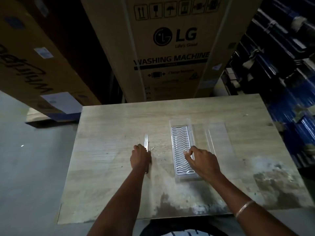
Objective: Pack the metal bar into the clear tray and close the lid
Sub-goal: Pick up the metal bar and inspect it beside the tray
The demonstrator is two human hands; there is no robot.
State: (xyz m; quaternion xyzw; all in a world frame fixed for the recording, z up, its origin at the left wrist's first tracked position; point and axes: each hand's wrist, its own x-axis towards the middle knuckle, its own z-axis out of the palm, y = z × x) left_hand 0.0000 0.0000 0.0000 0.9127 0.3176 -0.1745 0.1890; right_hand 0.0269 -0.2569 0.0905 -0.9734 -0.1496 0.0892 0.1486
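Observation:
A thin metal bar (146, 140) lies lengthwise on the wooden table (109, 130), left of centre. My left hand (139, 157) rests over its near half with the fingers curled around it. The clear tray (181, 150) lies to the right, its base filled with a white wavy insert. Its clear lid (217, 137) is folded open flat on the tray's right side. My right hand (201, 160) hovers over the tray's near right edge, thumb and forefinger pinched close, and I cannot tell whether they grip the rim.
A tall LG washing machine carton (170, 48) stands just behind the table. Another carton (30, 65) leans at the left. Blue stacked crates (281, 74) fill the right side. The table's near right surface is stained.

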